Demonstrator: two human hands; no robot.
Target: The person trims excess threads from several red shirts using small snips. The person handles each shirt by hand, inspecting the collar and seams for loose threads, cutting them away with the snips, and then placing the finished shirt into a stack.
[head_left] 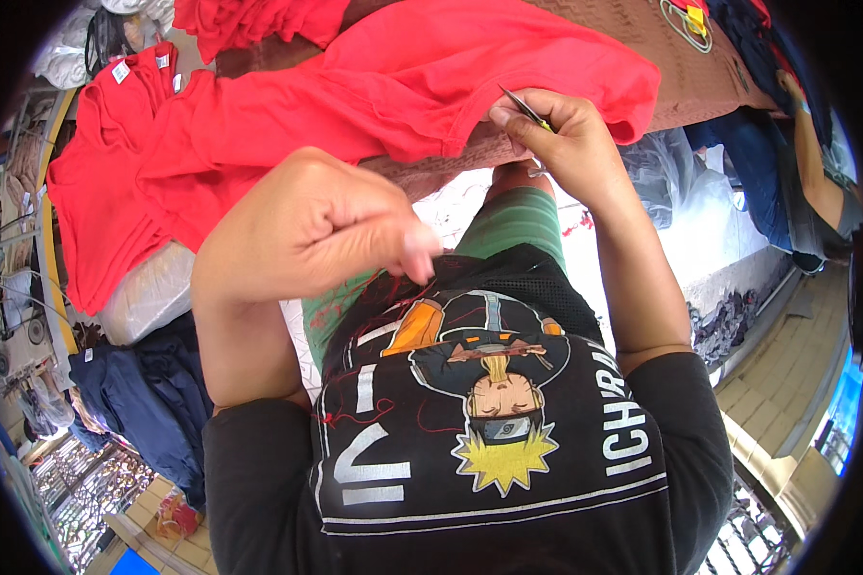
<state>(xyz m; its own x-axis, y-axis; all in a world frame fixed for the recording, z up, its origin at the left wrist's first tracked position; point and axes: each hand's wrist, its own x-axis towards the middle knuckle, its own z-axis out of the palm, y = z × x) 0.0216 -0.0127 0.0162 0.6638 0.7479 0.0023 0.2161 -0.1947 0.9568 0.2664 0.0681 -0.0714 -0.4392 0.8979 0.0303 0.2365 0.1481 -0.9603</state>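
Observation:
My right hand [575, 144] is closed around a pair of thread snips [527, 107] with dark pointed blades and a bit of yellow on the handle. It is at the near edge of a red garment [393, 86] spread along the table. My left hand [355, 225] hovers over my lap, apart from the cloth, with its fingers curled and pinched together. Its fingertips are smeared by motion, so whatever they hold cannot be made out. Loose red threads [360, 414] lie on my black shirt and shorts below it.
More red garments [259, 24] are heaped at the back of the brown-covered table [604, 24]. Dark blue clothes [149, 393] and a plastic-wrapped bundle [149, 292] lie at left. Clear plastic bags [666, 172] are at right, where another person's arm [810, 158] shows.

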